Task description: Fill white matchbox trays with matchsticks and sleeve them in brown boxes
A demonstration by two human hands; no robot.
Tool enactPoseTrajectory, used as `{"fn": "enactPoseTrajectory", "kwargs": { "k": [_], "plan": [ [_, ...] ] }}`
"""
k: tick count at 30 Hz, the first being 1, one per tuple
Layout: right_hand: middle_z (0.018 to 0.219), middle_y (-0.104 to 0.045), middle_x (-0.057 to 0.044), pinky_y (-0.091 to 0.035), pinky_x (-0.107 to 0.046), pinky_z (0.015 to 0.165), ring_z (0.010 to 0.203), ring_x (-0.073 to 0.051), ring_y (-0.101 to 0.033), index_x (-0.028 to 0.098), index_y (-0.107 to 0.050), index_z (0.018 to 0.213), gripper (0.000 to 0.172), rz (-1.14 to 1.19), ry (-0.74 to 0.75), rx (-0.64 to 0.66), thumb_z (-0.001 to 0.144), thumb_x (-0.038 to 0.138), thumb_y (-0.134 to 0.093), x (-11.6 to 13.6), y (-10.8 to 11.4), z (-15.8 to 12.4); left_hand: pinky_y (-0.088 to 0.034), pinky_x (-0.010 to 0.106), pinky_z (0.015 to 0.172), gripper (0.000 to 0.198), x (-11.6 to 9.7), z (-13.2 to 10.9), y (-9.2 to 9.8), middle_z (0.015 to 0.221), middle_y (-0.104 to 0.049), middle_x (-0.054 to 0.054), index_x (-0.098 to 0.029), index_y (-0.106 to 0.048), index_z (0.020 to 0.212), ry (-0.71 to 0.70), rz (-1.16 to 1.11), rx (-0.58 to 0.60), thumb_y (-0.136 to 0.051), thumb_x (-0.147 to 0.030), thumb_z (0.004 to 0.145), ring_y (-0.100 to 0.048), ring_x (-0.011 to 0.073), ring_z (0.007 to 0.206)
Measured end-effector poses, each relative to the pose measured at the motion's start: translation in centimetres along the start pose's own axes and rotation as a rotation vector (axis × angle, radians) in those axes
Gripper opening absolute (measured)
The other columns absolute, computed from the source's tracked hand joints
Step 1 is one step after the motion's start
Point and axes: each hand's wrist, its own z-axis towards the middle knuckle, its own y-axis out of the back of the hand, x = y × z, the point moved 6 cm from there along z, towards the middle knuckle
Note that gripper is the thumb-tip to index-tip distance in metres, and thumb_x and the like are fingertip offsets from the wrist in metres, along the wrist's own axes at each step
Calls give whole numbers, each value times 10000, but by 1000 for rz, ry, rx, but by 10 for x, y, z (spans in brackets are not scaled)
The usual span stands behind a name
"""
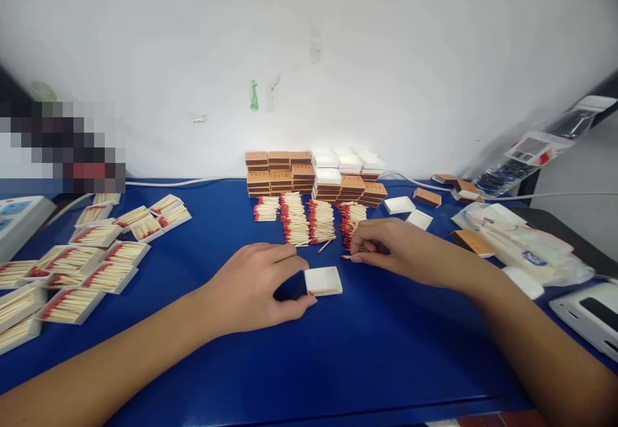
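A white matchbox tray [323,281] lies on the blue tabletop, with a match or two along its near wall. My left hand [263,288] grips its left end between thumb and fingers. Just beyond and to the right, my right hand [386,246] pinches a red-tipped match [346,257] beside the rightmost pile of matches [355,213], which it partly covers. More matches stand in neat piles left of that, a tall pile [294,221], a middle pile [321,223] and a small pile [267,208]. One loose match [325,245] lies before them.
Stacked brown matchboxes [280,176] and white trays [328,158] stand against the wall. Several filled trays [72,304] spread across the left. At right are loose trays [400,205], matchboxes [427,197], a tissue pack [535,246] and a white device [589,314]. A cable [193,183] runs along the wall.
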Motion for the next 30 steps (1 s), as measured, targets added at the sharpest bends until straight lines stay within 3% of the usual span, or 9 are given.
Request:
{"fn": "enactPoseTrajectory", "kwargs": {
  "k": [5,10,15,20,25,30],
  "plan": [
    [809,-654,-15,-384,-304,638,708,-173,-554,220,-655,885,230,8,2,-19,1042,370,-577,4,-3,-1,-491,340,638,233,-3,-1,3,821,-683,1,-164,-737,1031,-66,84,-36,-729,-376,935,-640,179,679],
    [776,-595,17,-384,-284,623,684,-152,-527,234,-654,913,266,76,80,-132,1069,436,-579,32,2,-9,-484,355,644,214,-8,0,7,818,-696,19,-152,-725,988,-133,192,-76,-697,-363,961,-653,191,692],
    [868,-636,-1,-397,-279,629,713,-146,-570,228,-650,958,135,44,154,-173,1065,280,-588,60,-9,-13,-463,346,619,226,-14,0,9,780,-680,13,-159,-705,935,-177,260,-92,-665,-375,986,-643,181,682],
    [938,-685,-41,-425,-296,631,747,-171,-625,214,-629,938,119,-59,206,-170,1048,210,-584,71,-25,-8,-473,356,616,239,-14,0,9,783,-684,16,-160,-695,910,-179,268,-97,-664,-385,985,-643,180,679],
    [922,-697,-45,-449,-301,650,770,-178,-642,209,-670,956,138,-55,213,-178,1058,263,-594,69,-25,-6,-476,358,611,225,-11,0,7,792,-690,13,-162,-702,915,-156,226,-86,-692,-381,967,-653,182,687],
    [966,-676,-55,-438,-296,663,802,-184,-633,216,-717,1119,141,-54,175,-305,1050,234,-595,39,-11,1,-508,357,628,227,-6,-1,2,791,-689,10,-159,-727,941,-129,149,-45,-697,-384,952,-651,181,669]
  ]
}}
